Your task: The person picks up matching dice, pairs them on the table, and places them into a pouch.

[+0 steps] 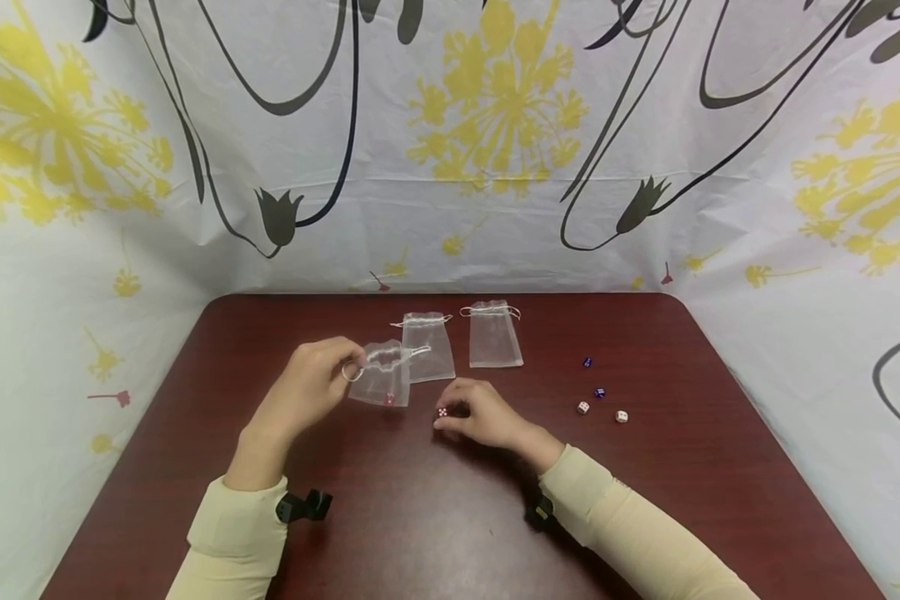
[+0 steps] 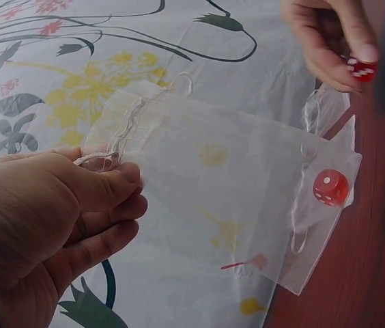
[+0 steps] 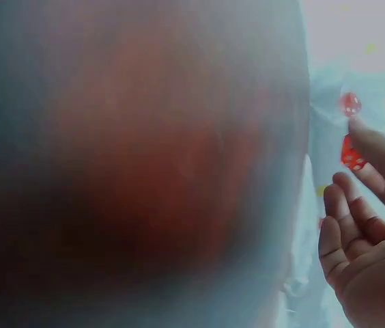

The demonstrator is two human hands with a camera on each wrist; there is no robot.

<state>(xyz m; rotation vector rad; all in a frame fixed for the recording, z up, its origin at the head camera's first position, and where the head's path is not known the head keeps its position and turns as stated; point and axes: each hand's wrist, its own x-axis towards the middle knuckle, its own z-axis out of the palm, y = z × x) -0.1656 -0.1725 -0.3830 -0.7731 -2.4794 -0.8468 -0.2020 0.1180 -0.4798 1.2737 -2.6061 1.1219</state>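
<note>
In the head view my left hand [image 1: 305, 385] pinches a sheer white drawstring pouch [image 1: 375, 388] by its gathered, corded top. A red die [image 1: 389, 399] with white dots lies inside, near the pouch's bottom; the left wrist view shows this die [image 2: 330, 187] through the mesh. To the right of the pouch, my right hand [image 1: 487, 414] pinches a second red die [image 1: 442, 412] between thumb and fingertips. That held die [image 3: 352, 153] shows in the right wrist view just below the bagged die [image 3: 351, 104].
Behind the held pouch lie another sheer pouch [image 1: 431, 354], partly overlapped by it, and a third pouch [image 1: 495, 340]. At the right are two blue dice [image 1: 599, 392] and two white dice [image 1: 583, 407]. A patterned cloth [image 1: 390, 208] hangs behind the dark red table [image 1: 420, 517].
</note>
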